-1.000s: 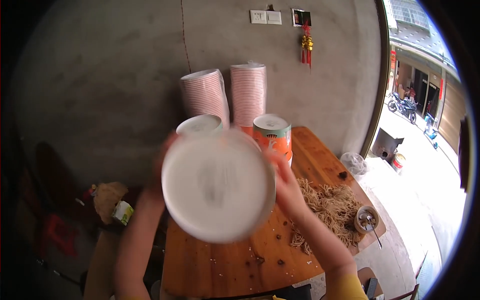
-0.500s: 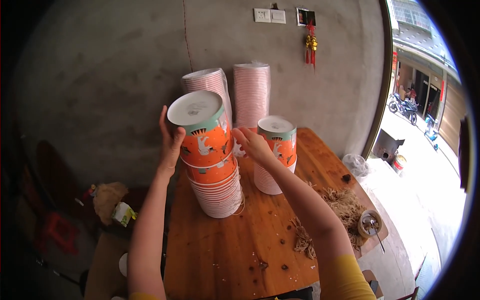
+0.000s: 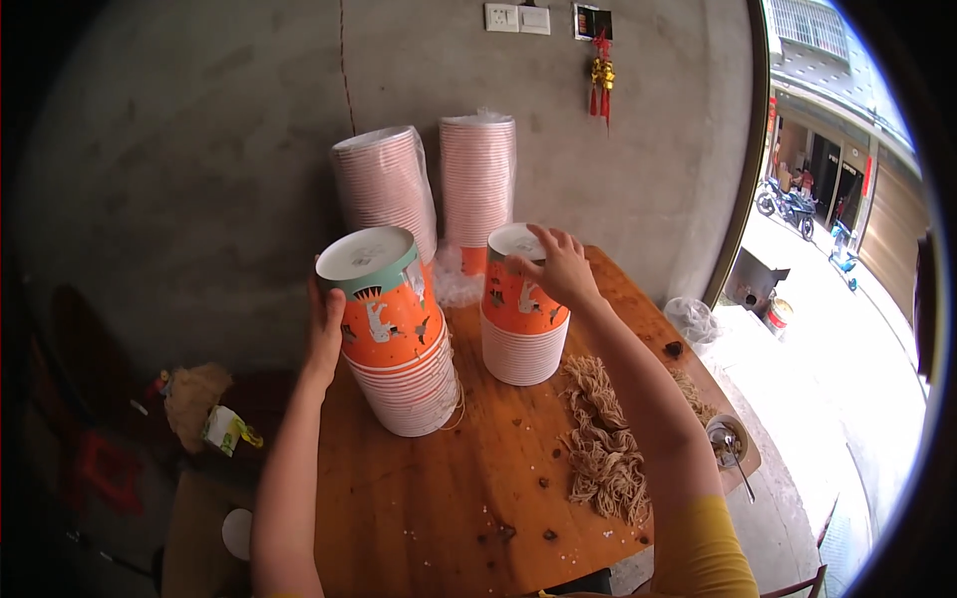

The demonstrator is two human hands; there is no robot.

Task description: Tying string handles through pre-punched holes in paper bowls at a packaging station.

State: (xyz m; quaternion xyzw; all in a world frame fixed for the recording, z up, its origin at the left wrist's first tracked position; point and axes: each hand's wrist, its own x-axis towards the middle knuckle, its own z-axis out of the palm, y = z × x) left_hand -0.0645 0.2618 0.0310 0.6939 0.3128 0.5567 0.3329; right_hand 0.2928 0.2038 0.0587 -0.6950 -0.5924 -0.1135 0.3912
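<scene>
Paper bowls, orange with a teal band and small animal figures, stand upside down in two nested stacks on the wooden table (image 3: pixel 439 498): the taller stack (image 3: pixel 394 334) at the left, leaning a little to the right, and the shorter stack (image 3: pixel 523 309) just to its right, the two near each other but apart. Behind them, against the concrete wall (image 3: pixel 199 149), stand two more stacks of pale pink bowls in clear plastic wrap, the left wrapped stack (image 3: pixel 384 189) tilted, the right wrapped stack (image 3: pixel 478 184) upright. One heap of tan fibrous strands (image 3: pixel 603 448) lies on the table at the right. The left hand (image 3: pixel 324 334) lies flat and open against the side of the taller stack; the right hand (image 3: pixel 558 264) rests on the white top of the shorter stack, its grip loosely curled over the rim.
</scene>
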